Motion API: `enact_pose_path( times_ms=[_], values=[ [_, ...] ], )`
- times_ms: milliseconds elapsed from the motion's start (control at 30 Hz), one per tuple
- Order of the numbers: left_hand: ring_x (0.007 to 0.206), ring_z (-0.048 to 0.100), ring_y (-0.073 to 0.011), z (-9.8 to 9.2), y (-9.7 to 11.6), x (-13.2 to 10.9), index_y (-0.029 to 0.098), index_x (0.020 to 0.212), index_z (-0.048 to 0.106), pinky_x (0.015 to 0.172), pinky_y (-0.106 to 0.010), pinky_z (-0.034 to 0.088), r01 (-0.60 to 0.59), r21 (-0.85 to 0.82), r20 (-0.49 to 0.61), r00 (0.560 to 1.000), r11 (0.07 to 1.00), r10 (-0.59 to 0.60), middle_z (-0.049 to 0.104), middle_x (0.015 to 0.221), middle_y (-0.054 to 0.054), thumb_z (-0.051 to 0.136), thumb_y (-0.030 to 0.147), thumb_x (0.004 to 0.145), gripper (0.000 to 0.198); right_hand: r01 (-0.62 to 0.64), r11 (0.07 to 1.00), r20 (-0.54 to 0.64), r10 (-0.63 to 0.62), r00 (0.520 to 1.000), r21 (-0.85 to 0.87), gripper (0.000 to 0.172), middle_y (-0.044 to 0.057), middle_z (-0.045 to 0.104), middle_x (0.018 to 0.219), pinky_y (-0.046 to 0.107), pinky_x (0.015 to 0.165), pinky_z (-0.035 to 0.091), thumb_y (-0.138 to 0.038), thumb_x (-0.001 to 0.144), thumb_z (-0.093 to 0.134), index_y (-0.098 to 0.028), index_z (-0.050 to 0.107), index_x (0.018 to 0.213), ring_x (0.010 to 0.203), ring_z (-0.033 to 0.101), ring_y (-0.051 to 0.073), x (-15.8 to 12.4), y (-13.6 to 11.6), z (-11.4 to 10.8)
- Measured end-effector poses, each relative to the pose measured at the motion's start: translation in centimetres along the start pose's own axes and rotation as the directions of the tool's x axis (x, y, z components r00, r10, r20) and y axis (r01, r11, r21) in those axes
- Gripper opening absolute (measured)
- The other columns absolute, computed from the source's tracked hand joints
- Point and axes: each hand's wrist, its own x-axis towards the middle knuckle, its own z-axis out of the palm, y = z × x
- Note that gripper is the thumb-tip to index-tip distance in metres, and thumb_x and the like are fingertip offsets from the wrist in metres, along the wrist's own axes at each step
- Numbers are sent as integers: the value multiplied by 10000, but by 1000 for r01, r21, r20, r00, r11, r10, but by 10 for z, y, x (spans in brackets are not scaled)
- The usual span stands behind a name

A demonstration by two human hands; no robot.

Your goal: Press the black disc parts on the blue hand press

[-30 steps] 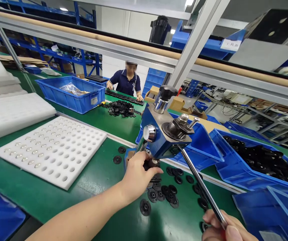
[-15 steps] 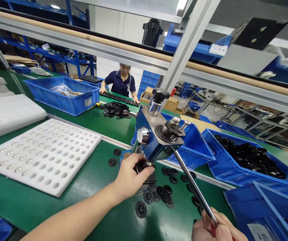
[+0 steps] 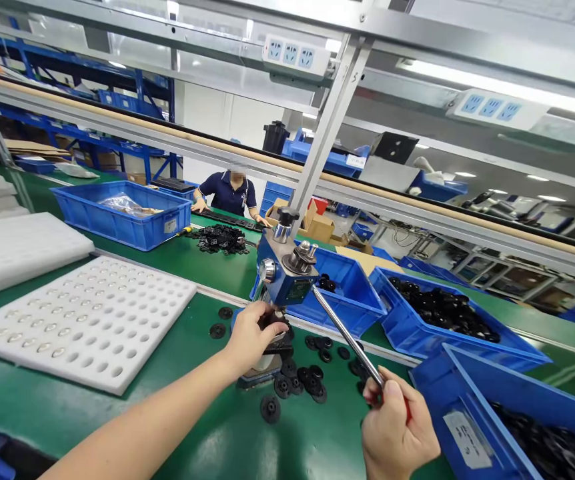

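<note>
A small blue arbor press (image 3: 287,273) stands on the green bench. My left hand (image 3: 252,337) is at its base, thumb and fingers closed around a black round disc (image 3: 283,325) under the ram; the fingers hide part of it. My right hand (image 3: 397,423) is wrapped around the red-gripped end of the press's steel lever (image 3: 345,333), which slants down to the right. Several loose black discs (image 3: 270,408) lie beside the press base. To the left is a white foam tray (image 3: 132,370) with rows of holes, some holding small shiny round pieces.
Blue bins (image 3: 467,347) with black parts stand at the right. Another blue bin (image 3: 157,227) holding plastic bags is at the back left, near a heap of black pieces (image 3: 220,239). Across the bench sits a co-worker (image 3: 227,193). An aluminium post (image 3: 320,140) rises behind the press.
The view has tilted up and drawn back. My right hand has come up with the lever, which now slants less steeply. My left hand stays at the press base.
</note>
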Motion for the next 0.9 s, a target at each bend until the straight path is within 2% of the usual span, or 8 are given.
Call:
enact_pose_path(
  times_ms=[167, 267, 367, 500, 667, 733, 833, 900],
  values=[
    [789, 592, -195, 5, -6, -2, 177, 804, 644, 726, -299, 439, -16, 27, -11, 1000, 1000, 16, 667, 826, -28, 727, 270, 782, 127, -35, 997, 72, 39, 997, -65, 237, 15, 644, 666, 267, 469, 490, -318, 908, 603, -105, 699, 945, 508, 586, 128, -12, 27, -5],
    [800, 602, -200, 6, -7, -2, 178, 819, 648, 732, -301, 441, -45, 32, -19, 999, 998, 45, 662, 825, -30, 716, 308, 801, 149, 24, 999, 74, -21, 997, -34, 232, 11, 633, 645, 245, 439, 473, -330, 904, 601, -113, 680, 879, 479, 574, 119, -16, 37, -6],
    [768, 591, -195, 4, -3, -1, 183, 782, 637, 697, -291, 436, -51, 48, -47, 997, 998, 54, 643, 789, -20, 705, 312, 804, 148, 81, 997, 115, -81, 990, -3, 240, -5, 601, 595, 224, 400, 447, -341, 909, 586, -130, 659, 819, 433, 532, 103, -13, 34, -3],
    [756, 567, -190, -3, 5, 3, 183, 731, 641, 691, -292, 430, -80, 67, -10, 997, 995, 81, 610, 786, -18, 731, 291, 770, 147, 58, 998, 161, -58, 985, 5, 214, -7, 599, 588, 214, 394, 455, -324, 916, 578, -141, 649, 829, 442, 547, 106, -8, 11, -1],
    [759, 566, -197, -13, -7, 4, 192, 739, 682, 701, -302, 425, -77, 88, 48, 996, 993, 73, 582, 776, -19, 709, 343, 802, 166, 23, 999, 65, -27, 998, 49, 157, 69, 670, 908, 232, 459, 485, -275, 896, 599, -152, 644, 982, 604, 621, 123, 5, -30, 3],
    [718, 546, -190, -19, -13, -5, 206, 746, 682, 663, -295, 413, -48, 59, 11, 999, 997, 47, 577, 736, -11, 728, 365, 785, 170, 20, 995, 14, -22, 1000, 96, 268, 98, 654, 1073, 248, 490, 499, -240, 899, 581, -180, 609, 1158, 673, 636, 134, 11, -42, 4],
    [603, 488, -157, -31, -13, -35, 222, 797, 693, 545, -263, 365, 96, -124, 17, 995, 988, -94, 549, 642, 10, 759, 388, 754, 184, 25, 988, 29, -30, 999, 155, 583, 145, 563, 1292, 284, 526, 525, -205, 898, 550, -260, 387, 1455, 796, 653, 170, 8, -47, 4],
    [512, 426, -121, -39, -8, -62, 216, 841, 688, 472, -236, 311, 273, -314, 125, 961, 909, -245, 505, 578, 30, 742, 425, 771, 226, -11, 991, 126, -6, 992, 137, 650, 174, 509, 1367, 326, 585, 558, -204, 903, 536, -258, 304, 1508, 895, 653, 198, -8, -42, 0]
  ],
)
